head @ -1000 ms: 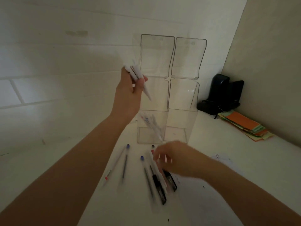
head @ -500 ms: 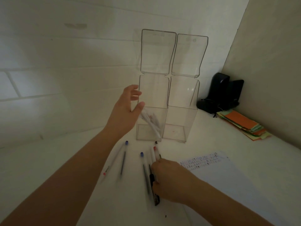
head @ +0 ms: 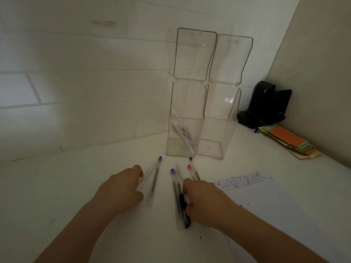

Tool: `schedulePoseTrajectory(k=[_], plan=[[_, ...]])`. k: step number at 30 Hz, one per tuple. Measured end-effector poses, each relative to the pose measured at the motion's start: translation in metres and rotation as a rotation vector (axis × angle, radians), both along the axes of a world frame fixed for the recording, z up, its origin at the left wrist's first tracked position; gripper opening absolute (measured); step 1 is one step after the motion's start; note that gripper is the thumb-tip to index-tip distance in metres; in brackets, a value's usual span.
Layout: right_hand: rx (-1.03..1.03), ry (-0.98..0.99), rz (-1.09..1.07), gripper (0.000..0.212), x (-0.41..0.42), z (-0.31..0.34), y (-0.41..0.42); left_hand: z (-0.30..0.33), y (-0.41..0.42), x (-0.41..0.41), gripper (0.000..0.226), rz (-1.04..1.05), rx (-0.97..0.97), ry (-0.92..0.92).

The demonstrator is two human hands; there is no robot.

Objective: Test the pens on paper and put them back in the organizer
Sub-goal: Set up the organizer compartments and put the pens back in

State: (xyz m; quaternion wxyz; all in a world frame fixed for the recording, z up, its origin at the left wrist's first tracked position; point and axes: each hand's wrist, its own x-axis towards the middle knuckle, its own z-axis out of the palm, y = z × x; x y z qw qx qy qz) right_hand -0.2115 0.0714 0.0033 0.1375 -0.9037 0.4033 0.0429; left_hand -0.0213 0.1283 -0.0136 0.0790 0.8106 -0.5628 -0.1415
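A clear acrylic organizer (head: 218,59) stands against the wall. Several white pens (head: 182,135) lean in its lower left compartment. More pens lie on the white table in front of it: a blue-capped pen (head: 156,173), a second blue-capped pen (head: 173,179), a red-capped pen (head: 190,169) and a black pen (head: 184,211). My left hand (head: 121,188) rests low on the table just left of the first blue-capped pen, with its fingers apart over a blurred clear pen. My right hand (head: 205,200) is curled down over the middle cluster, with its fingers closed on those pens.
A white sheet of paper (head: 269,209) with rows of scribbles lies to the right of my right hand. A black device (head: 266,105) and a stack of coloured paper slips (head: 288,143) sit in the far right corner by the side wall.
My left hand has let go of the white pens into the organizer's lower left compartment and dropped to the table. My right hand has stayed on the middle pens.
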Motion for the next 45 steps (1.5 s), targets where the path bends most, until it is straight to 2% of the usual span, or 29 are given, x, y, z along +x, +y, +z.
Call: schedulePoseTrajectory(k=[3, 6, 9, 12, 14, 16, 18, 21, 23, 26, 29, 32, 35, 38, 42, 45], plan=[[-0.036, -0.129, -0.04, 0.033, -0.006, 0.008, -0.005, 0.0, 0.002, -0.001, 0.034, 0.032, -0.112, 0.002], [-0.169, -0.344, -0.061, 0.023, -0.016, 0.027, -0.015, 0.009, 0.003, 0.006, 0.021, 0.076, -0.488, 0.09], [-0.244, -0.611, -0.108, 0.015, -0.026, 0.052, -0.027, 0.029, 0.001, 0.008, 0.029, 0.041, -0.866, 0.164], [-0.325, -0.89, -0.101, 0.014, -0.034, 0.078, -0.038, 0.055, -0.008, -0.001, 0.031, -0.041, -1.076, 0.325], [-0.445, -1.028, -0.078, 0.014, -0.036, 0.093, -0.044, 0.073, -0.019, -0.01, 0.027, -0.096, -1.19, 0.331], [-0.563, -1.079, -0.07, 0.014, -0.031, 0.105, -0.052, 0.09, -0.033, -0.019, 0.02, -0.132, -1.296, 0.279], [-0.64, -1.013, -0.097, 0.017, -0.02, 0.112, -0.062, 0.102, -0.051, -0.025, 0.013, -0.155, -1.347, 0.2], [-0.621, -0.757, -0.115, 0.021, -0.002, 0.109, -0.08, 0.106, -0.078, -0.03, 0.017, -0.196, -1.29, 0.113], [-0.513, -0.625, -0.112, 0.024, 0.007, 0.103, -0.089, 0.098, -0.094, -0.032, 0.02, -0.241, -1.193, 0.045], [-0.345, -0.641, -0.123, 0.027, 0.012, 0.095, -0.094, 0.082, -0.111, -0.031, 0.03, -0.261, -1.034, -0.132], [-0.305, -0.706, -0.118, 0.026, 0.005, 0.083, -0.094, 0.07, -0.118, -0.028, 0.035, -0.267, -0.841, -0.265], [-0.267, -0.585, -0.06, 0.021, -0.011, 0.065, -0.087, 0.054, -0.118, -0.022, 0.04, -0.377, -0.701, -0.168], [-0.108, -0.32, 0.068, 0.021, -0.031, 0.04, -0.071, 0.039, -0.097, -0.017, 0.04, -0.467, -0.821, -0.083], [-0.069, -0.09, 0.199, 0.031, -0.049, 0.013, -0.058, 0.01, -0.065, -0.009, 0.033, -0.516, -0.745, 0.072], [-0.184, 0.008, 0.387, 0.05, -0.059, -0.015, -0.049, -0.034, -0.029, 0.003, 0.049, -0.596, -0.516, -0.032], [-0.271, 0.096, 0.485, 0.051, -0.056, -0.017, -0.047, -0.039, -0.017, 0.006, 0.052, -0.625, -0.444, -0.087]])
